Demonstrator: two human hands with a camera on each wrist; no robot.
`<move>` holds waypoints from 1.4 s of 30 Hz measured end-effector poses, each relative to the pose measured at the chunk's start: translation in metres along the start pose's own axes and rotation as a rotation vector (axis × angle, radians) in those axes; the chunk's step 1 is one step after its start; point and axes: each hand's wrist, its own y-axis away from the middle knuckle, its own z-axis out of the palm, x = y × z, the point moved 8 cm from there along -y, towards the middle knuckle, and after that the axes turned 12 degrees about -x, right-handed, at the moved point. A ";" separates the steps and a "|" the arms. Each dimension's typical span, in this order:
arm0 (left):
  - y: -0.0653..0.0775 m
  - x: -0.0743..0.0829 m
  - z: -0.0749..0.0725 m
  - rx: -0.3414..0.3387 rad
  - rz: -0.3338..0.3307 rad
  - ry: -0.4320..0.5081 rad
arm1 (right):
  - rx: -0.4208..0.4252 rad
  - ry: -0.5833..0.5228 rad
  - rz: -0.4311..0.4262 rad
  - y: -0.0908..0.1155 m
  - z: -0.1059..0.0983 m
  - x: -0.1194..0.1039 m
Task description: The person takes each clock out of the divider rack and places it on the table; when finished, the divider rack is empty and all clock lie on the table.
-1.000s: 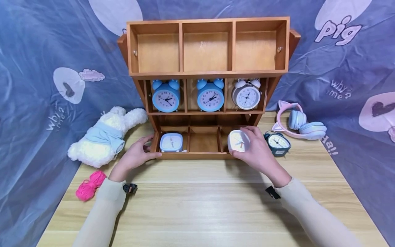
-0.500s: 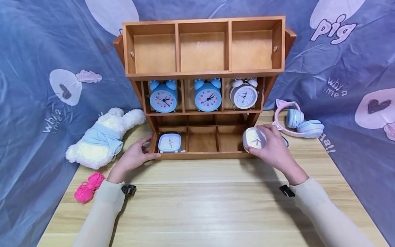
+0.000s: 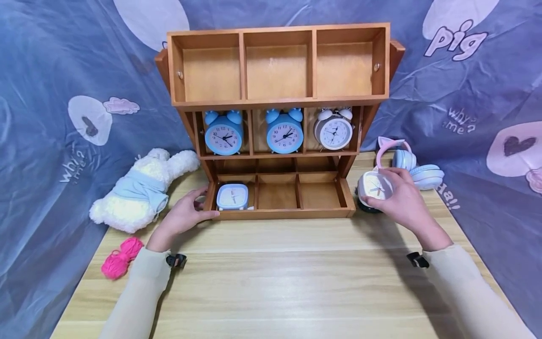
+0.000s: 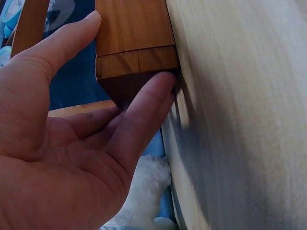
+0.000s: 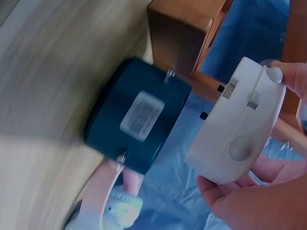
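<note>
My right hand (image 3: 400, 200) holds a white alarm clock (image 3: 375, 186) between thumb and fingers, just right of the wooden shelf (image 3: 285, 214). Its buttoned underside shows in the right wrist view. A dark green alarm clock (image 5: 139, 115) lies close by, mostly hidden behind the white one in the head view. With thumb on the front edge and fingers around the side, my left hand (image 3: 186, 214) grips the shelf's bottom left corner. A light blue square clock (image 3: 232, 196) sits in the bottom left compartment. Two blue twin-bell clocks (image 3: 223, 136) and a white one (image 3: 334, 133) fill the middle row.
Cat-ear headphones (image 3: 423, 176) lie behind my right hand. A white plush toy (image 3: 139, 190) and pink yarn (image 3: 123, 257) are on the left of the wooden table (image 3: 271, 282). A blue printed cloth (image 3: 457, 89) hangs around the back and sides.
My right hand has carried the white clock rightward, out of the shelf's bottom right compartment and past its side, in front of the green clock. My left hand stays on the shelf corner.
</note>
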 end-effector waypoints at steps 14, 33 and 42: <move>0.005 -0.001 -0.006 0.009 0.016 -0.018 | -0.049 0.092 0.006 -0.014 -0.029 0.034; 0.002 0.001 -0.001 0.006 0.011 -0.024 | -0.025 0.111 0.006 0.004 -0.045 0.099; 0.001 0.002 -0.001 0.004 0.014 -0.011 | -0.044 0.124 0.029 0.009 -0.042 0.116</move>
